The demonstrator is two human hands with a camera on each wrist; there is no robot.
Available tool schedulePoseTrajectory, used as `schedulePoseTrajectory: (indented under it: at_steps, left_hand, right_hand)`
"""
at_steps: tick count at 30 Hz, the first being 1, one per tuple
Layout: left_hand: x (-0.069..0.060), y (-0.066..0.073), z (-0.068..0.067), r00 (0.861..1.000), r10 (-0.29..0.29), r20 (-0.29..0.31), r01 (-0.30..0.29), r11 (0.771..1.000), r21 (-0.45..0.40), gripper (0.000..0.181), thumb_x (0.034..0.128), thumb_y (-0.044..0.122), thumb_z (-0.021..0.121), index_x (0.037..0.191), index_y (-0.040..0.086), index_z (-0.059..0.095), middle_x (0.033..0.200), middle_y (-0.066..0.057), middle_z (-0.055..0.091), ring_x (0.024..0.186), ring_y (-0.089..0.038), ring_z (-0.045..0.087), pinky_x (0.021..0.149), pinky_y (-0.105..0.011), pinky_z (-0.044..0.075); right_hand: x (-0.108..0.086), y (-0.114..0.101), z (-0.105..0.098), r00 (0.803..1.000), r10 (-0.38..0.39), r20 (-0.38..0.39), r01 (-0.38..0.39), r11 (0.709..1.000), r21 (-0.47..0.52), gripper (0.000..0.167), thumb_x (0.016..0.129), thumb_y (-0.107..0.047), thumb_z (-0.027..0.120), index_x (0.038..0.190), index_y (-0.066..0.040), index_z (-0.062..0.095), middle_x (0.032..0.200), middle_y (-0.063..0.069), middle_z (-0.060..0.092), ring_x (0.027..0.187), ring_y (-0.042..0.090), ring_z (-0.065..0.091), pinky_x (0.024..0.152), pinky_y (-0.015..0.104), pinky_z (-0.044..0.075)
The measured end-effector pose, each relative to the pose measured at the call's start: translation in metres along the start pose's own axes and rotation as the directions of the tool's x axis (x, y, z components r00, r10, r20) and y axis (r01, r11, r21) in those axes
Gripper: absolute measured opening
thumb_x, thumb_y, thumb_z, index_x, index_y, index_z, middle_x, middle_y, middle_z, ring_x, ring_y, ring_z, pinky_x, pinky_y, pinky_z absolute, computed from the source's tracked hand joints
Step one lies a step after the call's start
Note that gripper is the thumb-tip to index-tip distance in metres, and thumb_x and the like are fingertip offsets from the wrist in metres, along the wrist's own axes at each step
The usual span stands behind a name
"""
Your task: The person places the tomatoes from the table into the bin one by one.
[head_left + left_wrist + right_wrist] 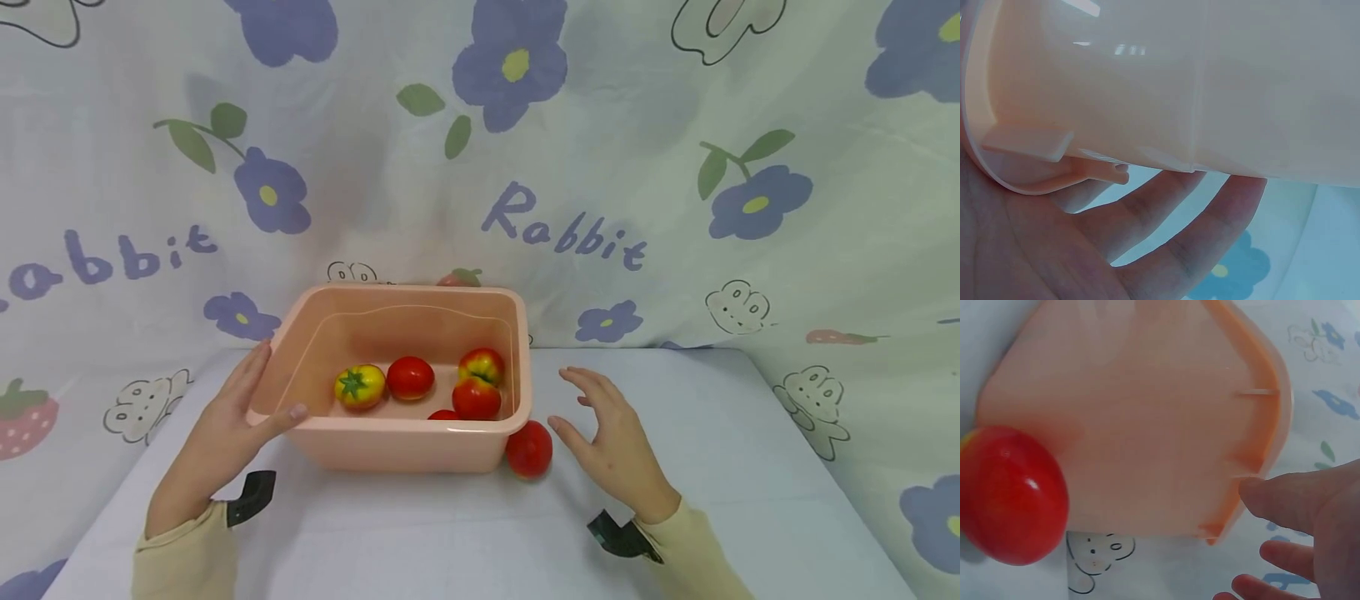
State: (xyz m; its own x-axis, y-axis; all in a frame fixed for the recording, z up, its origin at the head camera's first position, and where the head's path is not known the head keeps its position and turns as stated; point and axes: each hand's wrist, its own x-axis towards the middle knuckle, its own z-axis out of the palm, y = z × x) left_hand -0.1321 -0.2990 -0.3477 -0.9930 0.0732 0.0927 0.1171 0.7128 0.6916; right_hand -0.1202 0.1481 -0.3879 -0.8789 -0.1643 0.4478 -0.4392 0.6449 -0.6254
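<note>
A peach-coloured plastic bin [405, 446] stands on the table, its open top tilted towards the head camera. My left hand [217, 437] holds its front left corner, thumb at the rim; in the left wrist view the fingers [1166, 250] lie along the outer wall. Inside are a yellow-red tomato with a green star-shaped top [360, 387], a red tomato [411, 378] and several red or red-yellow fruits [477, 400], one mostly hidden by the front rim. A red round fruit [529, 450] lies outside by the front right corner. Beside it my right hand [618, 446] is spread and holds nothing.
A white cloth covers the table [420, 533]. Behind it hangs a backdrop [420, 192] printed with flowers, rabbits and lettering, close to the bin's far side. Dark straps [251, 497] sit at both wrists.
</note>
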Motion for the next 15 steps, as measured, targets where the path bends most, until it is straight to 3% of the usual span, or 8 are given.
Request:
schedulePoseTrajectory:
  at_steps: [9, 15]
  left_hand:
    - [0.002, 0.0, -0.001, 1.0, -0.012, 0.006, 0.012, 1.0, -0.002, 0.099, 0.0935, 0.042, 0.069, 0.163, 0.022, 0.001, 0.168, -0.015, 0.0, 0.143, -0.059, 0.017, 0.101, -0.083, 0.019]
    - [0.002, -0.001, -0.002, 1.0, 0.013, -0.006, -0.013, 1.0, -0.008, 0.098, 0.0933, 0.04, 0.07, 0.163, 0.02, 0.004, 0.168, -0.015, 0.002, 0.144, -0.058, 0.016, 0.104, -0.081, 0.017]
  right_hand:
    - [-0.002, 0.01, 0.009, 1.0, 0.03, 0.01, -0.03, 0.999, 0.023, 0.059, 0.087, -0.015, 0.08, 0.141, -0.008, 0.056, 0.142, 0.008, 0.055, 0.123, 0.028, 0.057, 0.092, 0.046, 0.057]
    - [-0.003, 0.013, 0.013, 0.997, 0.068, 0.04, -0.07, 0.997, 0.036, 0.06, 0.088, -0.018, 0.079, 0.141, -0.007, 0.054, 0.142, 0.01, 0.054, 0.124, 0.029, 0.057, 0.092, 0.047, 0.057]
